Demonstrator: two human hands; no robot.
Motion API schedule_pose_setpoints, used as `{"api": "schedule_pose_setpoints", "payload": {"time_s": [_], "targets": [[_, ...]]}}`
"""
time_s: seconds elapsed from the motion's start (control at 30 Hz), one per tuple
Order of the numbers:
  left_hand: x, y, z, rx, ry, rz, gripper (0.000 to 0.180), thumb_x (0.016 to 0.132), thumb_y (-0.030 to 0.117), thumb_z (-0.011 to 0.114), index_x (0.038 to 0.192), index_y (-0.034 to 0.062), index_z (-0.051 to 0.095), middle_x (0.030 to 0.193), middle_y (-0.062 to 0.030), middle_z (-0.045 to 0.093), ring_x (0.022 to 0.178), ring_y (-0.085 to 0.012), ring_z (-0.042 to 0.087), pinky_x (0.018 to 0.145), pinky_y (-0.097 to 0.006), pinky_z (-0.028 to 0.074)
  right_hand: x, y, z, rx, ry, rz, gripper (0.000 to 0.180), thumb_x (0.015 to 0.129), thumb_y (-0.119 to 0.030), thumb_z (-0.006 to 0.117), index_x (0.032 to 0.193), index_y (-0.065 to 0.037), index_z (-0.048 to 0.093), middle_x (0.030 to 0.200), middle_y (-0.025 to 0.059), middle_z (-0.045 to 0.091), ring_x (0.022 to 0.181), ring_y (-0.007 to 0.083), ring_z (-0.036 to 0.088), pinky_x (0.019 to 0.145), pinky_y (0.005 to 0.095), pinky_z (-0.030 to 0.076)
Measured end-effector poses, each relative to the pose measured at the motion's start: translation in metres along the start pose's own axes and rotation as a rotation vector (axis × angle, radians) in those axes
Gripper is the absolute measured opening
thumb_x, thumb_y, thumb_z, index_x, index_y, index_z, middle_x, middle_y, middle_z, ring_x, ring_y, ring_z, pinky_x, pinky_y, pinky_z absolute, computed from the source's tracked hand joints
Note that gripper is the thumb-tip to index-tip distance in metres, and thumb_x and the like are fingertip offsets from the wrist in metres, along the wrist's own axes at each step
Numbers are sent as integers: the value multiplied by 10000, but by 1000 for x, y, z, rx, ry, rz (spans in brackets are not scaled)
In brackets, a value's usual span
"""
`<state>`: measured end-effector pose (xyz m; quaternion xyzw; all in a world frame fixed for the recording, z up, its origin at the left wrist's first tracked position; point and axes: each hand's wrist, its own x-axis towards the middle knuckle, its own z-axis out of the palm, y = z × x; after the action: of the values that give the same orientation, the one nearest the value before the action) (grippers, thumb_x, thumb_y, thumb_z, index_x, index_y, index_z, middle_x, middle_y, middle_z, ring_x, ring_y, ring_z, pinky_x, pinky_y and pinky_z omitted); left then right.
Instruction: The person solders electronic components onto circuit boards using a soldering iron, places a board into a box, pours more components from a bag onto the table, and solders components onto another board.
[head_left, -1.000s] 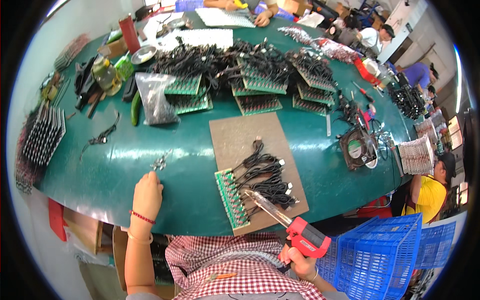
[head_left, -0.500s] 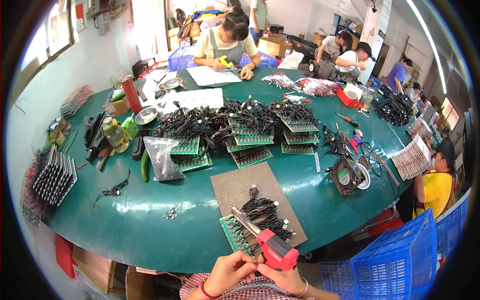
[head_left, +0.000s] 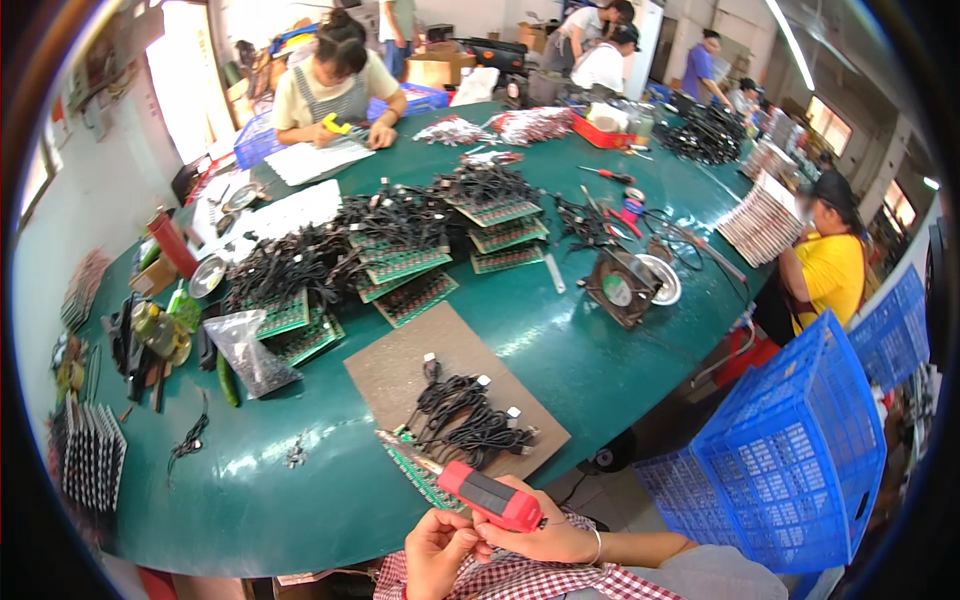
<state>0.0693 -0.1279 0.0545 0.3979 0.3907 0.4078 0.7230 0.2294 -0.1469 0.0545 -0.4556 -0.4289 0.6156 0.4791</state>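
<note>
A red and black soldering iron [head_left: 490, 495] is gripped in my right hand [head_left: 560, 535], its long metal tip slanting up and left over a green circuit board [head_left: 418, 474]. Close beside it, my left hand [head_left: 437, 552] has thumb and fingers pinched together, almost meeting the right thumb; whatever they hold is too small to make out. Bundled black USB cables [head_left: 470, 425] lie against the circuit board, on a brown work board [head_left: 395, 365] at the table's near side.
Stacked circuit boards with black cables [head_left: 400, 240] stand beyond. A bag of small parts [head_left: 250, 355] is at left, a fan [head_left: 618, 285] at right. Blue crates [head_left: 790, 450] stand beside the table. A co-worker [head_left: 335, 90] works across it; another, in yellow [head_left: 830, 265], sits right.
The view has swung right, so the table things appear further left. The soldering iron has tilted flatter, and more of my right hand shows around it. My hands remain close together.
</note>
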Motion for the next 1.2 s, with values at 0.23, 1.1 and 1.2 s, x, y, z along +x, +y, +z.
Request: {"api": "schedule_pose_setpoints", "payload": {"time_s": [0.23,1.1,1.2], "targets": [[-9,39,-2,600,-99,1,102,826,53,611,836,-49,602,658,-93,623,580,-106,574,527,-244,459,0,-16,-2,-369,-151,-174,500,753,-17,642,1198,-58,417,961,167,619,897,313,633,731,341,493],[39,-11,-73,222,-9,-434,109,854,98,563,788,11,558,660,-34,607,518,-56,559,443,-180,432,-72,26,-62,-46,113,129,305,867,-210,606,1018,36,512,702,76,552,591,139,520,532,267,441],[40,-10,-74,237,-37,-448,119,879,106,534,799,18,543,673,-28,600,530,-51,558,450,-164,414,-73,27,-60,-15,119,160,256,862,-193,606,973,27,536,709,72,557,597,136,523,539,267,444]]}}
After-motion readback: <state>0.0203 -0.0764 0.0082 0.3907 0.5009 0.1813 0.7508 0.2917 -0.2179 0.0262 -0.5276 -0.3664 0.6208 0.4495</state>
